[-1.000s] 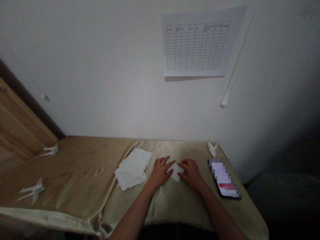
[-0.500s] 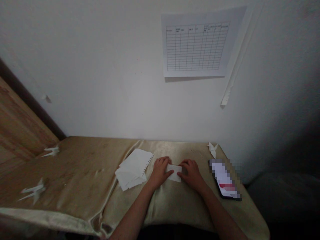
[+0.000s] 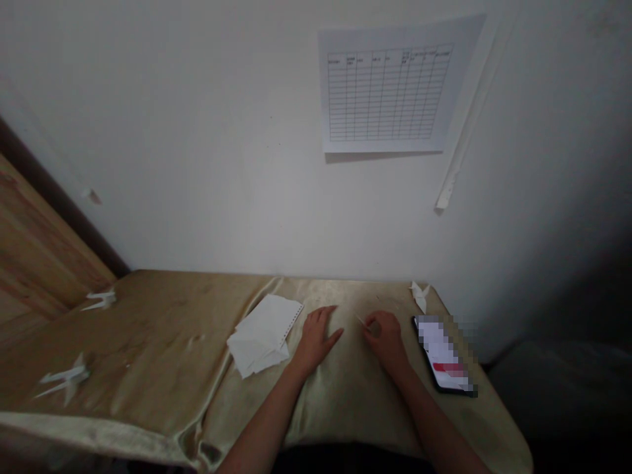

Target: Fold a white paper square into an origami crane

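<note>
Pinched in my right hand (image 3: pixel 386 337) is a small folded piece of white paper (image 3: pixel 363 322), seen nearly edge-on so only a thin strip shows. My left hand (image 3: pixel 318 334) rests on the cloth with its thumb and fingers apart and holds nothing. Left of it lies a loose stack of white paper sheets (image 3: pixel 265 329), one with a perforated edge. To the right of my right hand is a phone (image 3: pixel 442 355) with a lit, blurred screen.
A gold satin cloth (image 3: pixel 162 349) covers the table. Folded paper cranes (image 3: pixel 69 377) lie at the left, with another white folded paper (image 3: pixel 419 296) at the back right. Behind rises a white wall (image 3: pixel 207 151) bearing a printed table sheet (image 3: pixel 388 92). Wooden panelling (image 3: pixel 39 250) stands left.
The folded paper lay flat between both hands; now my right hand alone has it, turned edge-on. My left hand has let go and its fingers have spread.
</note>
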Available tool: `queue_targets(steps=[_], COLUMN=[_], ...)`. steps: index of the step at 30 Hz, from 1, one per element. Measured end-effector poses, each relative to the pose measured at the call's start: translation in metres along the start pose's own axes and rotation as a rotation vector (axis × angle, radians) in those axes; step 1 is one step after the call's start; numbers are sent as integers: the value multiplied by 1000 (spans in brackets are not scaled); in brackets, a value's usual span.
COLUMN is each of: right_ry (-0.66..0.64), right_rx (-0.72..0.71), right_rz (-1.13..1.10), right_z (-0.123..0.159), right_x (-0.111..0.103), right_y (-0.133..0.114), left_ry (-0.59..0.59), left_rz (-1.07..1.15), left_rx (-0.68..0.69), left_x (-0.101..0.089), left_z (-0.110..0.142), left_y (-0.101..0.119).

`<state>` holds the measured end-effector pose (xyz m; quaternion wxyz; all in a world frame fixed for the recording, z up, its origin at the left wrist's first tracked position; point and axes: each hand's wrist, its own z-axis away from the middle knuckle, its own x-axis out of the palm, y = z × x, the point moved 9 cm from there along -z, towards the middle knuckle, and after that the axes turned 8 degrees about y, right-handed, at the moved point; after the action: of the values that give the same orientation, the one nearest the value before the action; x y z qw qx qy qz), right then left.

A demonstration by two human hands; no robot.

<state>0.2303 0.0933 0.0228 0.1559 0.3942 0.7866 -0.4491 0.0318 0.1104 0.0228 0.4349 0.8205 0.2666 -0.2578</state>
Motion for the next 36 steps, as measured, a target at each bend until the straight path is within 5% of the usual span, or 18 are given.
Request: queue_targets(steps=[10, 25, 36], right_ry=[-181, -180, -182], right_rx=[-43, -123, -104], right_rz=[6, -170, 0], right_z=[8, 10, 12], right_x=[23, 22, 24], right_y=[-7, -25, -13], left_ry=[-54, -124, -172], left_rz=[-73, -198, -236], left_rx=[60, 59, 56], left_x=[2, 8, 11], left_z=[-1, 5, 6], left_y=[5, 5, 6])
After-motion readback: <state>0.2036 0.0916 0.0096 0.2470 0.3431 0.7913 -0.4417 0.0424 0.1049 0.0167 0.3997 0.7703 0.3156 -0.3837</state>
